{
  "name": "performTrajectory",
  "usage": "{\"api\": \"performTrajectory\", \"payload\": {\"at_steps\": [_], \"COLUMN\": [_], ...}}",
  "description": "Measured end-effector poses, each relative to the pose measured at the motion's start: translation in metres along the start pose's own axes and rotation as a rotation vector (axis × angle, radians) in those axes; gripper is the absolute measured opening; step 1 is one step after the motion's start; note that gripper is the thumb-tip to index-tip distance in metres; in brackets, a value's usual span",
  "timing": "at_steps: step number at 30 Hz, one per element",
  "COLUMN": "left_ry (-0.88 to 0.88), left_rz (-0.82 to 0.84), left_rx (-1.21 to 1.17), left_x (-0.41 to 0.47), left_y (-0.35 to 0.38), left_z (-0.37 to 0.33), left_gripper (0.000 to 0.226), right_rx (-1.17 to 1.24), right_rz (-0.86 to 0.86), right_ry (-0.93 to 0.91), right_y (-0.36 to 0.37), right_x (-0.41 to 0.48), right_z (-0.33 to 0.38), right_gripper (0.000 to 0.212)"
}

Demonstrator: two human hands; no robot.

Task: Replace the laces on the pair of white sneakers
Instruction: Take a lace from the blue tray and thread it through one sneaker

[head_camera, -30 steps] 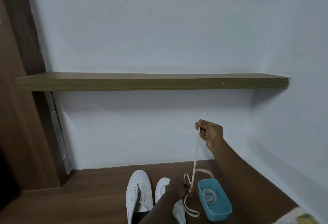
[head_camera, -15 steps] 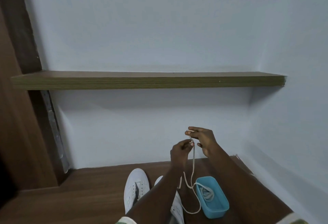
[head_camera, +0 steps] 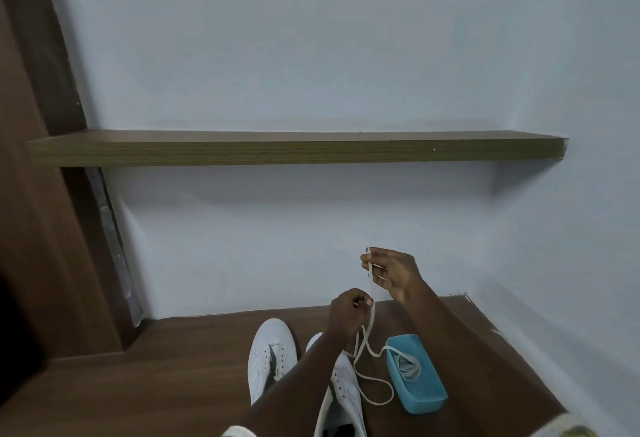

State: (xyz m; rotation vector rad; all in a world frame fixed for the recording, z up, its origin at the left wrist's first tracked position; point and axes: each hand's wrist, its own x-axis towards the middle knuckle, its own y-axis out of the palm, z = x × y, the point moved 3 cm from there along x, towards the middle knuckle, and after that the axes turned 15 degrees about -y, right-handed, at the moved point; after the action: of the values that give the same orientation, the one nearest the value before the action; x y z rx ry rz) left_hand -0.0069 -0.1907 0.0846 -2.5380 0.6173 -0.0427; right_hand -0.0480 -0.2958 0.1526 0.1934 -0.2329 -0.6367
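Lace (head_camera: 366, 330) pinched near its tip by right grip (head_camera: 393, 274), lower down by left grip (head_camera: 348, 308), slack looping on desk (head_camera: 173, 367) between white sneakers (head_camera: 272, 353) at six o'clock and blue tray (head_camera: 424, 402) at five. Likely best: slide left grip down evenly, keep lace flat, untwisted, before threading.

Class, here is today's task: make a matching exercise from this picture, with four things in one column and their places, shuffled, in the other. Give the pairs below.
Things
1. shelf
2. blue box
3. lace
4. white sneakers

Places
A. pinched by the left hand and the right hand
B. fixed to the wall, above both hands
C. beside the sneakers, open side up
D. side by side on the wooden surface, toes toward the wall

Pairs: 1-B, 2-C, 3-A, 4-D
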Motion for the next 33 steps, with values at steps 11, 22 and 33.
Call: {"api": "performTrajectory", "payload": {"at_steps": [11,22,33], "left_ry": [-0.374,-0.413,-0.355], "left_rz": [-0.088,0.040,0.085], "left_rx": [0.442,0.504,0.443], "left_x": [-0.008,-0.033,-0.022], "left_y": [-0.043,-0.011,-0.027], "left_z": [0.086,0.106,0.133], "left_gripper": [0.030,0.018,0.041], "right_rx": [-0.166,-0.481,-0.837], "right_rz": [0.002,0.166,0.319], "right_ry": [-0.058,0.123,-0.015], "right_y": [0.010,-0.001,0.012], "right_x": [-0.008,-0.078,-0.085], "right_z": [-0.038,-0.145,-0.169], "right_gripper": [0.011,0.011,0.029]}}
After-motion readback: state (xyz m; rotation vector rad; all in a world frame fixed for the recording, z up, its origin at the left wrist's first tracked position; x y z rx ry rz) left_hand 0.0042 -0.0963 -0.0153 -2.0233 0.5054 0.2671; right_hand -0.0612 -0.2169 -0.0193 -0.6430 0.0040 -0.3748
